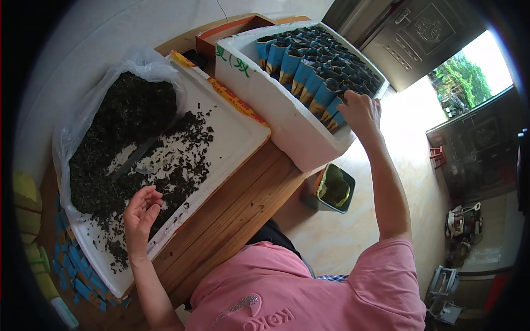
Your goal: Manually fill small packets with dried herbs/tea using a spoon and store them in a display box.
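My left hand (143, 215) hovers at the near edge of a white foam tray (232, 140), fingers curled and apart with nothing seen between them. Dark dried leaves (190, 165), perhaps tea, lie scattered on the tray, beside a clear plastic bag (66, 136) heaped with the same leaves. My right hand (360, 109) reaches over the near right corner of a white foam box (261, 107), its fingertips at the blue paper packets (316, 97). The packets stand upright in rows, dark leaves at their tops. Whether my right hand grips a packet cannot be seen clearly.
Both foam pieces rest on a wooden table (232, 207). A lined waste bin (337, 188) stands on the floor below the box. Flat blue packets (76, 265) lie past the tray's left end. An orange-red box (232, 31) sits behind, and a small red stool (437, 157) stands near the doorway.
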Available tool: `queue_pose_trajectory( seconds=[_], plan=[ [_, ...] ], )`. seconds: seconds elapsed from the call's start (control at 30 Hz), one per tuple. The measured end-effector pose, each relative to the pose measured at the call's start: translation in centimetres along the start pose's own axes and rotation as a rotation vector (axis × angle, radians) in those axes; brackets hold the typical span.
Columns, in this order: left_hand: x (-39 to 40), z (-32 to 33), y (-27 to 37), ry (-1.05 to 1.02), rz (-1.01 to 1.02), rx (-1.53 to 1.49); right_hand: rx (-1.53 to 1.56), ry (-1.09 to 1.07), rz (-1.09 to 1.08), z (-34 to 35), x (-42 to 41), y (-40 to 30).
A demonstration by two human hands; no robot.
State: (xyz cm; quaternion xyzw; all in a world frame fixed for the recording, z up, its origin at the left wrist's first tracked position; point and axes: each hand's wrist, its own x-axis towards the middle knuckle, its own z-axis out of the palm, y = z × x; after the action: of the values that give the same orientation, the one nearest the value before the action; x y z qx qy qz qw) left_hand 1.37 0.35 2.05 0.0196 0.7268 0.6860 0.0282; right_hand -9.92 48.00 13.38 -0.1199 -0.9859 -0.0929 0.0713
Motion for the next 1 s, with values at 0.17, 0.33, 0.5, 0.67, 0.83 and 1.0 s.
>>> queue_pose_trajectory(
  seconds=[0.17, 0.33, 0.5, 0.67, 0.83, 1.0],
  plan=[
    [-0.1, -0.1, 0.2, 0.027, 0.001, 0.006, -0.015, 0.313, -0.17, 0.5, 0.8, -1.5],
    [0.0, 0.1, -0.1, 0.039, 0.002, -0.024, 0.002, 0.213, -0.172, 2.3, 3.4, -1.3],
    [0.0, -0.1, -0.4, 0.012, -0.005, -0.036, 0.092, 0.161, -0.204, 2.7, 3.9, -0.4],
    [0.3, -0.1, -0.6, -0.023, 0.015, 0.011, 0.105, 0.204, -0.243, 3.0, 3.7, 0.7],
    [-0.1, -0.6, -0.5, 0.04, 0.036, 0.003, 0.157, 0.211, -0.234, 1.6, 2.4, -1.5],
    [-0.6, -1.1, -0.5, 0.091, 0.065, 0.01, 0.219, 0.569, -0.569, -2.1, -1.9, -7.2]
  ],
)
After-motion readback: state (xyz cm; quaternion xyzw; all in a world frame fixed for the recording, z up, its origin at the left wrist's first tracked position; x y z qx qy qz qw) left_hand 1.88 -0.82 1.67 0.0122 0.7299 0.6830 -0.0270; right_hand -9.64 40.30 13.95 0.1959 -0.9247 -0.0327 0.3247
